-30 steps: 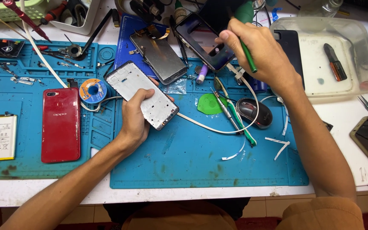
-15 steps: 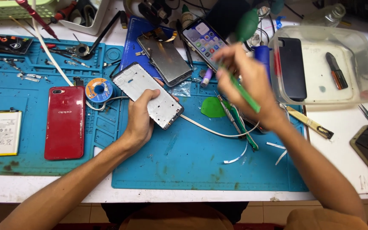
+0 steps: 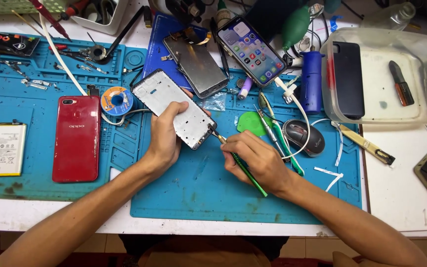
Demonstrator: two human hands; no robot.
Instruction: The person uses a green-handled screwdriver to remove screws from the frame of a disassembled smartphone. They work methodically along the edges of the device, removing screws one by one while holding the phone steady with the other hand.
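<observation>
My left hand (image 3: 166,136) grips an opened white phone frame (image 3: 174,106), tilted over the blue work mat (image 3: 198,198). My right hand (image 3: 258,160) holds a green-handled screwdriver (image 3: 243,168); its metal tip touches the frame's lower right corner. A separated dark screen panel (image 3: 196,64) lies just behind the frame. A lit smartphone (image 3: 250,49) rests to the right of that panel.
A red phone back (image 3: 76,138) and a white battery (image 3: 3,148) lie at the left, a solder spool (image 3: 117,100) beside them. A clear plastic tub (image 3: 421,64) with a black phone stands at the right. Tweezers, a mouse (image 3: 303,137) and cables crowd the middle.
My right hand came down from the back of the bench with the green screwdriver and brought its tip to the frame's corner. The left hand kept hold of the frame.
</observation>
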